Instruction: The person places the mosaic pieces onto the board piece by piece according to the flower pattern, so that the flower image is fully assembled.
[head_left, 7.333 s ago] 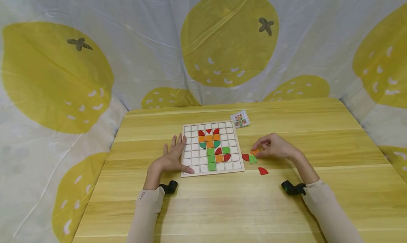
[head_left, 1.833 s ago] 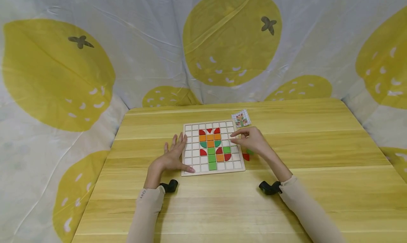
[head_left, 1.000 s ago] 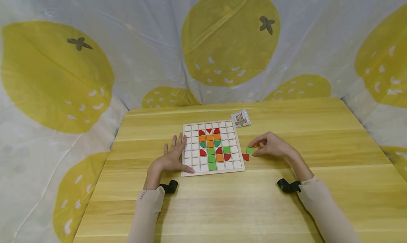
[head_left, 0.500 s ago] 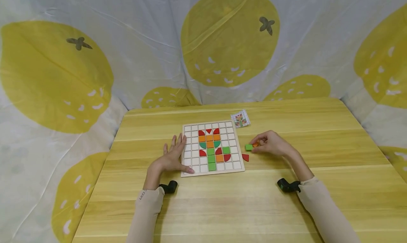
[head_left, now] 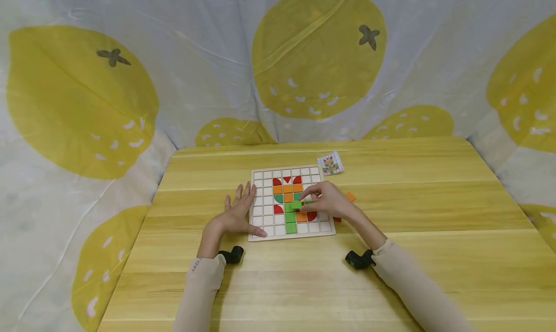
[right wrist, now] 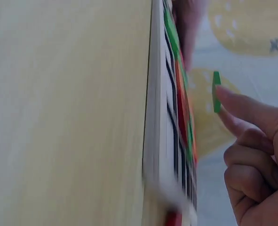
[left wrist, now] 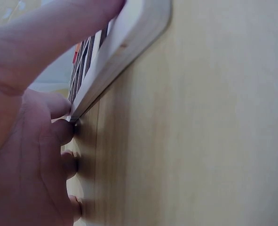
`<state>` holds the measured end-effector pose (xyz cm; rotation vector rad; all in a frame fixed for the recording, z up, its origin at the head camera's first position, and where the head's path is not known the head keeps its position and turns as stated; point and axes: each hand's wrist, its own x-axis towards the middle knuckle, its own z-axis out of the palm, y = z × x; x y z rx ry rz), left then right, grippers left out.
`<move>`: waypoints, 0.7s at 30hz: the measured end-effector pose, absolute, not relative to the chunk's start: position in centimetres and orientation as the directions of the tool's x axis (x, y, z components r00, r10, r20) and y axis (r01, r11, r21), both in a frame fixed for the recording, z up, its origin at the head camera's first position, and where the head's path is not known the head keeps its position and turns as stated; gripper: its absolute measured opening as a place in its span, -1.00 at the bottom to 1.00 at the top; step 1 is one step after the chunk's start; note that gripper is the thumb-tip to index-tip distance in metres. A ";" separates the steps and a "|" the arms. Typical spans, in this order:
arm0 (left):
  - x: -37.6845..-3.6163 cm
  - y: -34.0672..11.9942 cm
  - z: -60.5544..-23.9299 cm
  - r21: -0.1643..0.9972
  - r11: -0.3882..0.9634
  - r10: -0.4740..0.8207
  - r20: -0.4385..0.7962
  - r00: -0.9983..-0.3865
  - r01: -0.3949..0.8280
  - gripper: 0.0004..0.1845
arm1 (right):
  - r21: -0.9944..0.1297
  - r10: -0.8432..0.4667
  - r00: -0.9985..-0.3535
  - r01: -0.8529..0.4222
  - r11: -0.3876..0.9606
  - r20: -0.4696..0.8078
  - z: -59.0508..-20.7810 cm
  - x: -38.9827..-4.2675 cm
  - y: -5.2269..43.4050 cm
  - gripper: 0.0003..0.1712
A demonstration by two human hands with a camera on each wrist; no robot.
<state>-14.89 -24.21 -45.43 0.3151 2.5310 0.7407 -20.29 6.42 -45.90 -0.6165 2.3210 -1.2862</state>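
The right hand (head_left: pixel 328 202) pinches a green tile (head_left: pixel 297 204) at its edges, just above the board (head_left: pixel 260 211), near the middle. The tile looks thin, stiff and light, probably smooth, so an edge pinch suits it best. The left hand (head_left: pixel 234 215) lies flat, fingers straight, pressing the board's left rim. The board sits on a wooden table (head_left: pixel 434 255); lemon-print cloth (head_left: pixel 130 81) hangs behind it.

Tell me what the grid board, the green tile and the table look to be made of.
Board: probably pale wood with a white face, judging by its thick light rim. Green tile: thin, flat, matte, likely painted wood or plastic. Table: light wood or laminate with plank grain.
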 end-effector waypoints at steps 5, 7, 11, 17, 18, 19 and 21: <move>-14.9 -24.2 -45.4 0.558 0.825 0.348 -0.385 -0.855 0.085 0.49 | -0.867 -0.593 -0.796 -0.209 0.453 -0.118 -45.9 -19.7 2.1 -0.73; -14.8 -24.2 -45.4 0.560 0.824 0.350 -0.383 -0.855 0.086 0.50 | -0.861 -0.589 -0.800 -0.214 0.461 -0.117 -45.9 -19.6 0.9 -0.73; -14.8 -24.2 -45.3 0.559 0.824 0.354 -0.380 -0.855 0.093 0.50 | -0.858 -0.569 -0.813 -0.199 0.474 -0.126 -46.1 -19.6 -0.5 -0.77; -14.8 -24.2 -45.3 0.555 0.827 0.351 -0.385 -0.854 0.091 0.49 | -0.869 -0.571 -0.813 -0.201 0.453 -0.110 -46.7 -19.7 -1.3 -0.76; -14.8 -24.2 -45.3 0.554 0.827 0.351 -0.386 -0.853 0.089 0.49 | -0.870 -0.572 -0.813 -0.201 0.451 -0.108 -46.9 -19.7 -1.4 -0.76; -14.8 -24.2 -45.4 0.553 0.828 0.350 -0.387 -0.853 0.089 0.49 | -0.871 -0.572 -0.813 -0.198 0.450 -0.110 -46.9 -19.7 -1.4 -0.76; -14.8 -24.2 -45.4 0.551 0.830 0.349 -0.387 -0.854 0.090 0.50 | -0.875 -0.570 -0.813 -0.184 0.447 -0.121 -47.1 -19.7 -1.4 -0.75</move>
